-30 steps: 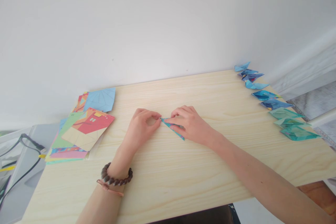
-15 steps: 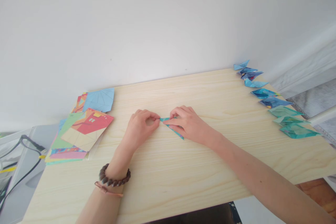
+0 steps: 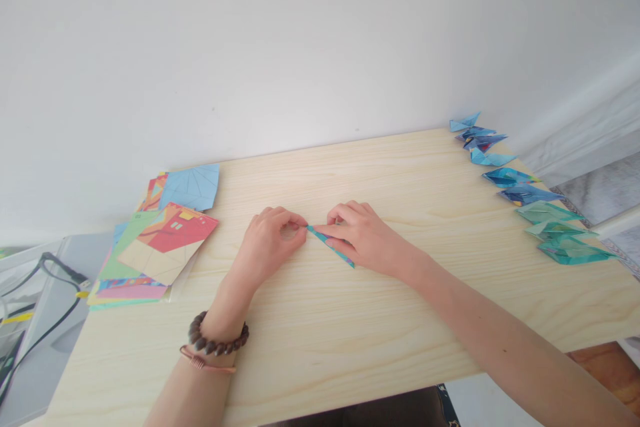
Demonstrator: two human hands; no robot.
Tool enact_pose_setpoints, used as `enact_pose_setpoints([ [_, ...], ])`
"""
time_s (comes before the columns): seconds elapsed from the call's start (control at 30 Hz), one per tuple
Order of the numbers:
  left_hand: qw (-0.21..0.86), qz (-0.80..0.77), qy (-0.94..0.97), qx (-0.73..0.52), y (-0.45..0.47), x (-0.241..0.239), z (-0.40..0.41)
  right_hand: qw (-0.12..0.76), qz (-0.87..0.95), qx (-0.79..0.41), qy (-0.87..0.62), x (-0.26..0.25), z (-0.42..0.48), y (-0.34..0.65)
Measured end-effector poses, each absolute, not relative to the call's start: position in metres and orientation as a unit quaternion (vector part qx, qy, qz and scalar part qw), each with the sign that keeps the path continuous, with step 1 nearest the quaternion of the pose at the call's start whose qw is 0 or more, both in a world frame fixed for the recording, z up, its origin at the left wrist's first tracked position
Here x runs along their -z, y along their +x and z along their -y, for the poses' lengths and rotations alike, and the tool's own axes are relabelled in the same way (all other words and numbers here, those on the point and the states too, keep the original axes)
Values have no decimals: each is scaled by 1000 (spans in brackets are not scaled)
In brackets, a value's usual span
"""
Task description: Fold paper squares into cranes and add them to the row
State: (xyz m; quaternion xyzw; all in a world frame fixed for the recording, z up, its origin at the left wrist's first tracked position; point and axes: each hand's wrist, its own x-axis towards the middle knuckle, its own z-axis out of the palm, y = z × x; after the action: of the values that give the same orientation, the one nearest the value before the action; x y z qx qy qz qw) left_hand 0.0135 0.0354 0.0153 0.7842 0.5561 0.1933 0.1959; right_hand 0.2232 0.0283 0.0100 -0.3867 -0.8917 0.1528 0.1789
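A narrow folded strip of teal origami paper (image 3: pixel 334 248) lies slantwise between my hands, just above the wooden table (image 3: pixel 310 333) or on it; I cannot tell which. Its upper left tip is pinched between the thumb and forefinger of my left hand (image 3: pixel 273 237). My right hand (image 3: pixel 363 237) has its thumb and forefinger closed on the upper edge of the paper, close to the left fingertips. The right fingers hide part of the paper. Dark beads and a copper-coloured bangle circle my left wrist.
Sheets of patterned paper (image 3: pixel 170 243) are piled at the table's left side, a blue sheet (image 3: pixel 193 187) behind them. Along the right edge runs a row of several folded blue and green paper boats (image 3: pixel 523 197). A white wall stands behind; cables (image 3: pixel 55 267) lie off the left edge.
The paper's upper flap, which stuck out between my hands, has come down, so the paper looks narrower. Both hands keep their pinch and have barely moved. The view has shifted slightly.
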Motion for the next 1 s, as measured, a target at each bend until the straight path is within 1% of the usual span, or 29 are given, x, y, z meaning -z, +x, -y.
enact_pose_setpoints([
  [0.27,204,-567,775,-194,15,-14,-34,194,866,-168,-429,-12,-26,221],
  [0.47,205,-551,786,-194,13,-17,-35,230,827,-262,-441,-13,-26,220],
  [0.53,222,-538,790,-194,12,-19,-35,247,808,-295,-446,-14,-27,220],
  [0.63,279,-523,778,-206,10,-20,-34,257,792,-327,-447,-15,-27,220],
  [0.73,327,-528,750,-227,10,-20,-33,258,796,-329,-437,-15,-27,220],
  [0.8,339,-531,742,-230,10,-20,-34,260,802,-323,-429,-15,-27,220],
  [1.0,320,-533,752,-219,11,-20,-35,257,829,-277,-412,-13,-29,222],
])
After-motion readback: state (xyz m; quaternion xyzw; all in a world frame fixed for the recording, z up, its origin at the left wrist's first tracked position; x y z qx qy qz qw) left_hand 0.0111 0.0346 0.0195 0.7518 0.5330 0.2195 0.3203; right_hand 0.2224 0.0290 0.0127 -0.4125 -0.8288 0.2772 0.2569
